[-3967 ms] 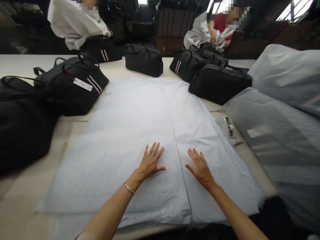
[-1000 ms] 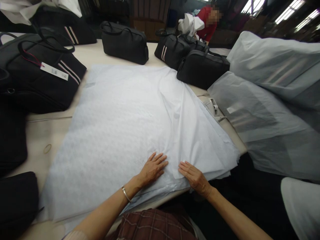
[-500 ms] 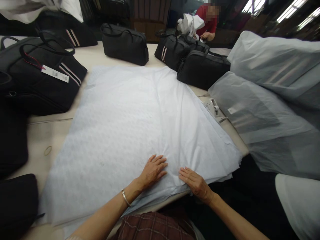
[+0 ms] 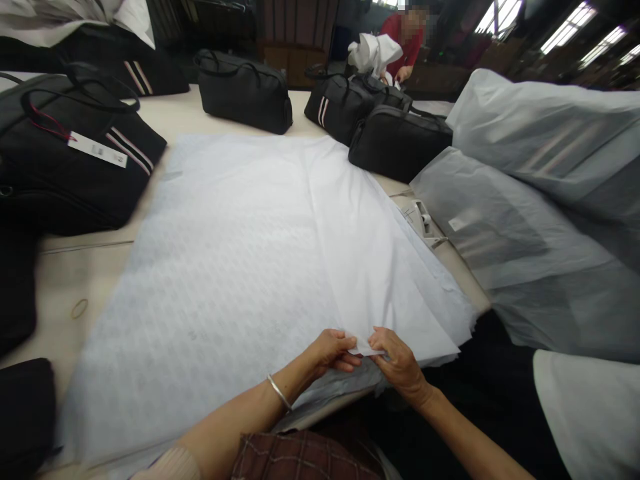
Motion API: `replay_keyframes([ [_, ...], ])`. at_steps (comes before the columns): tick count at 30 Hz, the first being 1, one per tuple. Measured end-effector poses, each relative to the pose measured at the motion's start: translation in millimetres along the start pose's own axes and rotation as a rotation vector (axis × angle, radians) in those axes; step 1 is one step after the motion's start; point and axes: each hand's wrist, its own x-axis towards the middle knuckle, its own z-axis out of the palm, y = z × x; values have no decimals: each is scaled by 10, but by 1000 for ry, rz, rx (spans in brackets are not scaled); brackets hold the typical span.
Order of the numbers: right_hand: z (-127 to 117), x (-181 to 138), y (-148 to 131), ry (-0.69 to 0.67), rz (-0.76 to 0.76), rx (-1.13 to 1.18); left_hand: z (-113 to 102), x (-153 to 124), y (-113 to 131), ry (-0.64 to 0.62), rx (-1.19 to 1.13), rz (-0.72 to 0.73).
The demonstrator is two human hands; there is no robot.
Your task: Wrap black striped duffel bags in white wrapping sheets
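A stack of large, thin white sheets (image 4: 225, 267) covers the middle of the table; I cannot tell whether they are paper or fabric. At its near edge my left hand (image 4: 335, 351) pinches the edge of the top sheet between thumb and fingers. Close beside it on the right, my right hand (image 4: 397, 360) grips the same edge. A short piece of the sheet is raised between the two hands, and creases run away from it across the stack. A silver bracelet (image 4: 279, 392) circles my left wrist.
Black bags (image 4: 245, 90) stand along the far side, and a tagged black bag (image 4: 90, 153) is at the left. Bags in translucent plastic (image 4: 530, 220) are piled right. A small white device (image 4: 420, 223) lies beside the sheets. A person in red (image 4: 403, 40) works beyond.
Both hands lay flat on the sheets before. They have since come closer together, pinched the top sheet's near edge and raised it a little. The view has shifted slightly.
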Motion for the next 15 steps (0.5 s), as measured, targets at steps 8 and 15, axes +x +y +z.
replay_keyframes([
  [8, -877, 306, 103, -161, 612, 213, 287, 128, -159, 88, -107, 61],
  [15, -1023, 539, -253, -84, 453, 202, 951, 507, -133, 39, -395, -29],
])
